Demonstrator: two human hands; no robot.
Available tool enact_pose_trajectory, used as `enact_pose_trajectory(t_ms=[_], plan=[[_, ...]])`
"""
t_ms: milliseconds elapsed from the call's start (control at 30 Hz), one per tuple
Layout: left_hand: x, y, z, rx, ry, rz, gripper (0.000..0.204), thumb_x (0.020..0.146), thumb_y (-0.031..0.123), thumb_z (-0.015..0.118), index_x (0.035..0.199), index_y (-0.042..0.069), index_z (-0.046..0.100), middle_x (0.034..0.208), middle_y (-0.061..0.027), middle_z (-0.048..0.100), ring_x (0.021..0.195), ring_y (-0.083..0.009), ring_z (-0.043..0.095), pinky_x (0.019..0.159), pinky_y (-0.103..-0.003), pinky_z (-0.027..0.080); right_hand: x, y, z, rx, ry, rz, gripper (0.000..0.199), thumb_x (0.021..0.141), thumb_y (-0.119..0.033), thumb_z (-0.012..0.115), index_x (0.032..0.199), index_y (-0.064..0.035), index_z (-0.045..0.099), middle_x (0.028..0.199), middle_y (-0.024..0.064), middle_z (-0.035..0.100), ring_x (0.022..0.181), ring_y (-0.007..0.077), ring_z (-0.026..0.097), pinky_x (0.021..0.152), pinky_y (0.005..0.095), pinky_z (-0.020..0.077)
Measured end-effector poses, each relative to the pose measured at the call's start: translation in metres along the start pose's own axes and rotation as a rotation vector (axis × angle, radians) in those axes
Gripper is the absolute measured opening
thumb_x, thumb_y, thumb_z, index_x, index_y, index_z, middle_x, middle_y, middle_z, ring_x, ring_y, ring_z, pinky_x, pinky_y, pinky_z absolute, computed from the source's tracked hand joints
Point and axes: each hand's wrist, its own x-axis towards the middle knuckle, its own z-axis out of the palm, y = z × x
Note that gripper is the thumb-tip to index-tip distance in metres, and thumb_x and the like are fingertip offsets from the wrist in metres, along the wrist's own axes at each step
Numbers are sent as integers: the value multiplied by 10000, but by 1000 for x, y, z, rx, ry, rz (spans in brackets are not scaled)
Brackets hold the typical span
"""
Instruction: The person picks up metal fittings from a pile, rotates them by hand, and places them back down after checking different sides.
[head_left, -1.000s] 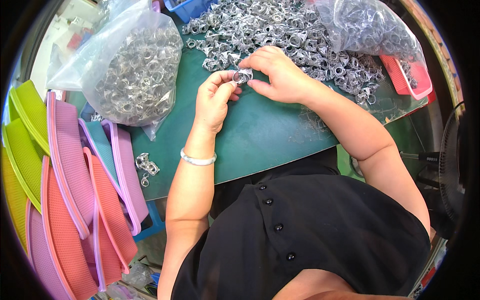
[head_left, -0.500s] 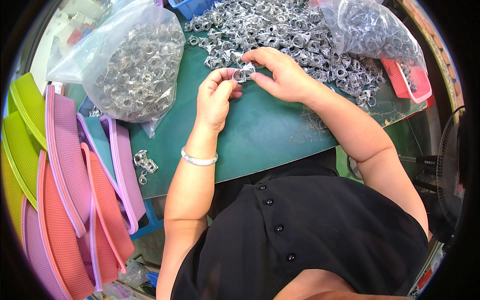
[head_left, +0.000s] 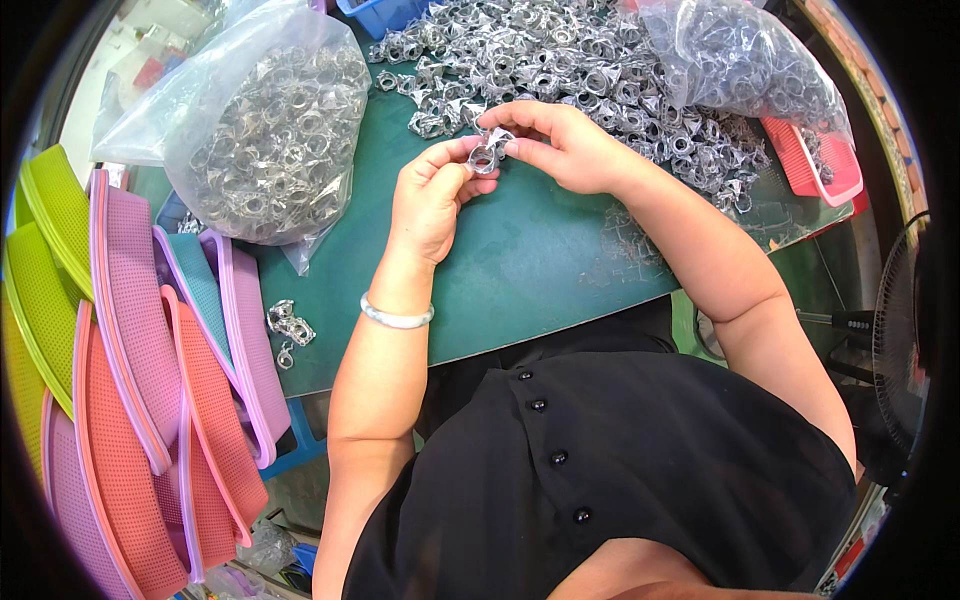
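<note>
Between my two hands is a small silvery metal part with a round ring opening. My left hand pinches it from the left, fingers bent behind and thumb in front. From the right, my right hand grips its upper side with thumb and forefinger. Just beyond my hands spreads a large pile of similar silvery ring-shaped parts, lying on the green tabletop.
A clear plastic bag full of such parts stands at left, another bag at far right above a pink basket. Stacked colourful baskets line the left. A few loose parts lie near the table's left edge. A fan stands right.
The metal part has turned, so its round opening now shows more plainly. My right hand has shifted slightly; both hands stay in about the same place.
</note>
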Motion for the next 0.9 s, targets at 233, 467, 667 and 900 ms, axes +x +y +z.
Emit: enact_pose_trajectory(t_ms=[233, 467, 667, 900], plan=[[2, -1, -4, -21, -47, -33, 267, 826, -11, 446, 1072, -43, 542, 941, -113, 610, 810, -188, 611, 712, -270, 510, 0, -1, -4, 116, -100, 34, 303, 822, 0, 524, 1124, -6, 502, 939, 67, 583, 870, 118, 536, 779, 265, 443], [3, -3, -6, 36, -47, 9, 264, 830, -9, 451, 1076, -38, 543, 932, -104, 609, 799, -170, 602, 699, -254, 491, 1, 4, -2, 77, -67, -62, 304, 792, 22, 536, 1093, -13, 517, 906, 72, 586, 837, 124, 540, 752, 266, 449], [2, -2, -2, 20, -68, 2, 247, 842, 5, 468, 1074, -35, 542, 923, -97, 609, 778, -158, 600, 693, -249, 493, 0, 0, -7, 69, -137, 16, 340, 806, 60, 498, 1138, -8, 479, 957, 33, 539, 877, 95, 491, 792, 246, 420], [2, -3, 0, 32, -8, -43, 220, 848, 25, 499, 1057, -26, 549, 890, -87, 610, 729, -142, 604, 642, -226, 498, 0, -4, -10, 24, -159, -20, 313, 800, 53, 505, 1107, -10, 494, 896, 18, 518, 829, 82, 477, 746, 235, 413]])
